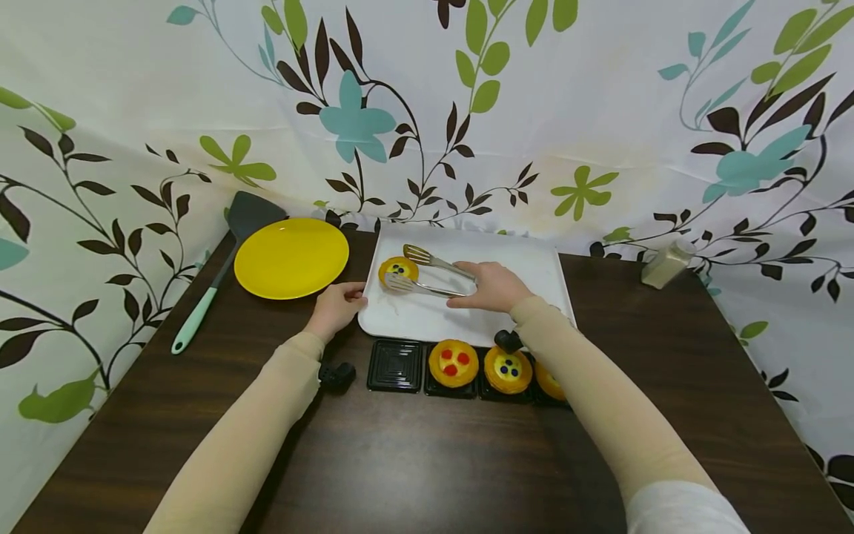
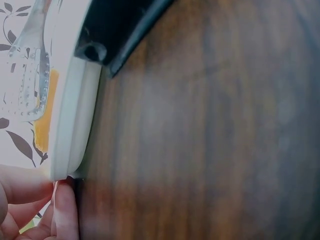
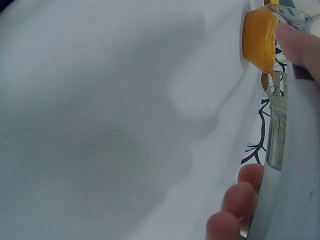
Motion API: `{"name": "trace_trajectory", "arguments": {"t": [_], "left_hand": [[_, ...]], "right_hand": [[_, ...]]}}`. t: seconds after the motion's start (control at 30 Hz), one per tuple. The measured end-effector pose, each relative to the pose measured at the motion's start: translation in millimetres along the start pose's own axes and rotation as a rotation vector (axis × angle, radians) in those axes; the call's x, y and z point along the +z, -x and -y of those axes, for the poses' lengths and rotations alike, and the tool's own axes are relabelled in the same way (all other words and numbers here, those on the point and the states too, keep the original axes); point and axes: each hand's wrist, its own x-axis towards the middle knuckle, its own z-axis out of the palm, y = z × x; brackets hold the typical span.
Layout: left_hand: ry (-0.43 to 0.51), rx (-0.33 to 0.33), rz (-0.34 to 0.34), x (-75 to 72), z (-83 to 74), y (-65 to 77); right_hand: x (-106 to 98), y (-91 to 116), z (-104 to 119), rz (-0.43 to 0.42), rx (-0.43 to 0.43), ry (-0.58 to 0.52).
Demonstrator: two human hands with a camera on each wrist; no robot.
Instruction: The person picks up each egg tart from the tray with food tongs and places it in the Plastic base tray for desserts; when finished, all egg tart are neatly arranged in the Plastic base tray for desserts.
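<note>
My left hand point(image 1: 336, 308) pinches the left edge of a white tray point(image 1: 480, 241), thumb above the rim and fingers below it in the left wrist view. My right hand point(image 1: 495, 285) grips metal tongs point(image 1: 454, 266) over the tray. The slotted tong ends stand apart, one on the far side of an egg tart point(image 1: 395, 262), the other overlapping its near side. This tart sits near the tray's left end, with dark berries on top. In the right wrist view the tart point(image 3: 259, 40) shows its golden side, close to the tong ends.
In front of the tray is a row of black square holders; the leftmost holder point(image 1: 394, 366) is bare. A red-dotted tart point(image 1: 454, 363), a berry tart point(image 1: 508, 370) and another partly hidden tart fill others. Left are a yellow plate point(image 1: 291, 258) and a spatula point(image 1: 253, 213); right, a small bottle point(image 1: 667, 265).
</note>
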Motion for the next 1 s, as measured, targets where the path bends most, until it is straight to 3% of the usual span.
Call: {"name": "trace_trajectory", "arguments": {"t": [0.6, 1.0], "left_hand": [[0.007, 0.001, -0.003, 0.0, -2.3, 2.5], [0.002, 0.002, -0.007, 1.0, 0.5, 0.0]], "right_hand": [[4, -1, 0, 0.003, -0.002, 0.002], [-6, 20, 5, -0.068, -0.063, -0.032]]}}
